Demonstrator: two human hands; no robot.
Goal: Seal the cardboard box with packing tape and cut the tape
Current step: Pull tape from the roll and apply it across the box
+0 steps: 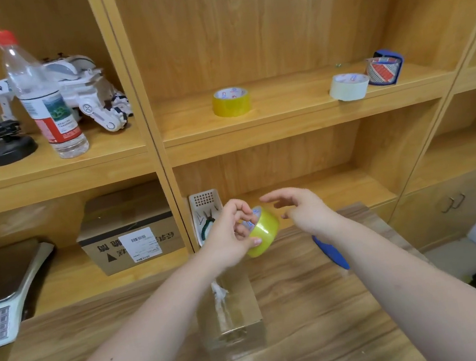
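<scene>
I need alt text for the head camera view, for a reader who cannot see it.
A person's left hand holds a yellow tape roll above a small cardboard box on a wooden table, while the open right hand reaches toward it. Behind, wooden shelves hold two more tape rolls and a water bottle.

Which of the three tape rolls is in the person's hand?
The yellow roll held in the left hand above the table; the other yellow roll and white roll sit on the shelf.

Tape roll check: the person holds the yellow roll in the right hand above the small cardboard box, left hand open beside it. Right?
Not quite. The head view shows the yellow tape roll held in the left hand, above the small cardboard box; the right hand is the open one beside it.
</scene>
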